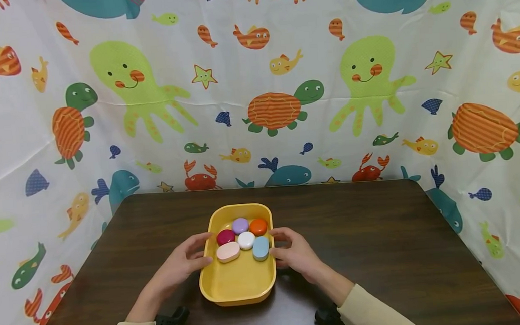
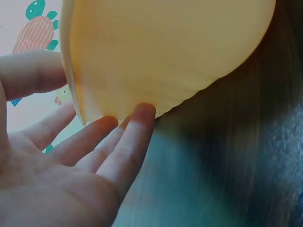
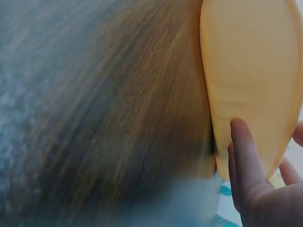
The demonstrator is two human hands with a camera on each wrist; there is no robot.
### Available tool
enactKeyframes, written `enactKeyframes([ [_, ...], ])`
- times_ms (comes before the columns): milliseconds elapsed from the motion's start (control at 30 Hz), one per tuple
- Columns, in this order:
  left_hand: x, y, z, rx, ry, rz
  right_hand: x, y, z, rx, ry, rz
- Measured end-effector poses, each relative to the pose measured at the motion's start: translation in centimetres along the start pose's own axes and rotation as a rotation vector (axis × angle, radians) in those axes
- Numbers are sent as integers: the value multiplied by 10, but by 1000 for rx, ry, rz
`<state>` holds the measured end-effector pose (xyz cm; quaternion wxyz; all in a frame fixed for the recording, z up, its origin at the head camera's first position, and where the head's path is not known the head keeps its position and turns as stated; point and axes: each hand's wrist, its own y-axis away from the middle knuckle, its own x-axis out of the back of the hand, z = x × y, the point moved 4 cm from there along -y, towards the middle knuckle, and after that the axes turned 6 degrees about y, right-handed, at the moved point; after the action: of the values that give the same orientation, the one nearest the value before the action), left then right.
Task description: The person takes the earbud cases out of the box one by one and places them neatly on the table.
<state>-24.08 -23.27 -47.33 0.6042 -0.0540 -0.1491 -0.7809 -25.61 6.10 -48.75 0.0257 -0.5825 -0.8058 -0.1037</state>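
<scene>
A yellow rounded plastic tray (image 1: 237, 281) sits near the middle of the dark table, between both hands. In its far half lie several smooth, glossy rounded pieces: a purple one (image 1: 240, 225), an orange one (image 1: 258, 226), a crimson one (image 1: 226, 237), a white one (image 1: 246, 240), a pale pink oval (image 1: 228, 252) and a light blue oval (image 1: 261, 248). My left hand (image 1: 189, 253) holds the tray's left side, with fingertips against the outer wall in the left wrist view. On the right side, my right hand (image 1: 295, 250) grips the tray, fingers along its outer wall.
The dark wood-grain table (image 1: 384, 254) stretches out on both sides of the tray. A white curtain (image 1: 236, 88) printed with sea animals hangs behind it and down both sides. Black wrist devices (image 1: 173, 319) show below the hands.
</scene>
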Motion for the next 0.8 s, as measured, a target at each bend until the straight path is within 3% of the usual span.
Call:
enactKeyframes([
  [600,2,4,-7,5,85,0,-4,-5,-1,24,30,-31],
  [800,0,4,-9,-2,104,1,0,-5,-6,63,144,-33],
])
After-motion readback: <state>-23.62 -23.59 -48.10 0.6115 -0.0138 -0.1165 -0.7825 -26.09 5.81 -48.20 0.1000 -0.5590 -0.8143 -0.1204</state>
